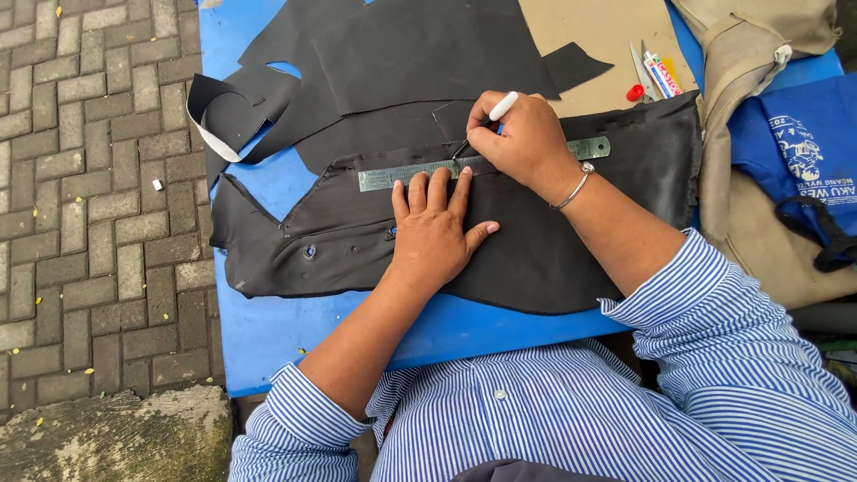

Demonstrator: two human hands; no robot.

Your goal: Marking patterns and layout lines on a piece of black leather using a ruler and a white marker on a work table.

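A large piece of black leather-like material (553, 259) lies spread on a blue table (286, 330). A steel ruler (393, 176) lies across its upper part. My left hand (436, 228) presses flat on the material, its fingertips on the ruler. My right hand (522, 134) grips a white-capped pen (486, 122), whose tip touches the material along the ruler's upper edge. A metal bangle sits on my right wrist.
More black pieces (402, 54) and a curled strip (223, 116) lie at the table's far side, beside a tan sheet (607, 36), a glue tube (661, 76) and scissors (641, 67). A beige bag (759, 54) and blue bag (803, 152) sit right. Brick paving (89, 196) lies left.
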